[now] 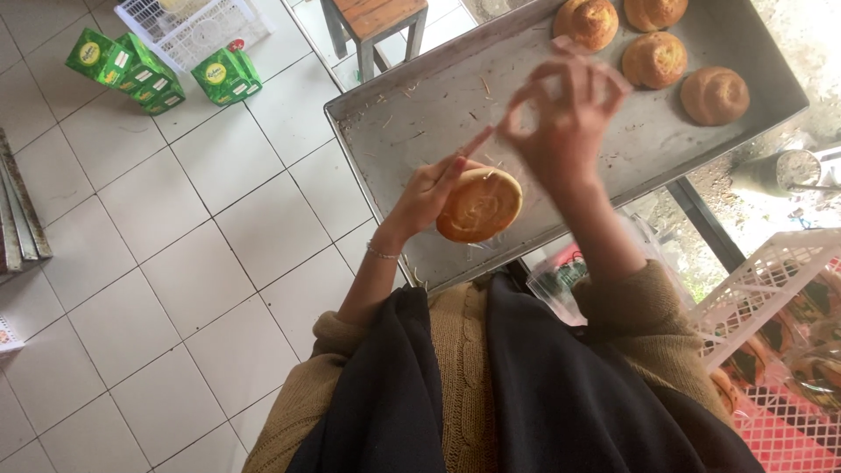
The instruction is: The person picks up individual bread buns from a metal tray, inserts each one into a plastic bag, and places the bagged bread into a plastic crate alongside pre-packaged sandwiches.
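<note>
My left hand (pixel 429 188), a thin bracelet on its wrist, holds a round golden bun (pixel 479 205) by its edge over the near part of a large metal baking tray (pixel 412 114). A trace of clear plastic seems to cling under the bun. My right hand (pixel 565 123) is raised above the tray just right of the bun, blurred, with its fingers curled in a loose ring. Whether it pinches clear wrap I cannot tell. Several more spiral-topped buns (pixel 655 59) sit at the tray's far right corner.
A wooden stool (pixel 377 22) stands beyond the tray. Green cartons (pixel 131 70) and a white plastic crate (pixel 188 26) lie on the white tile floor at the far left. At my right are a white lattice crate (pixel 762 289) and clear bags (pixel 561 280).
</note>
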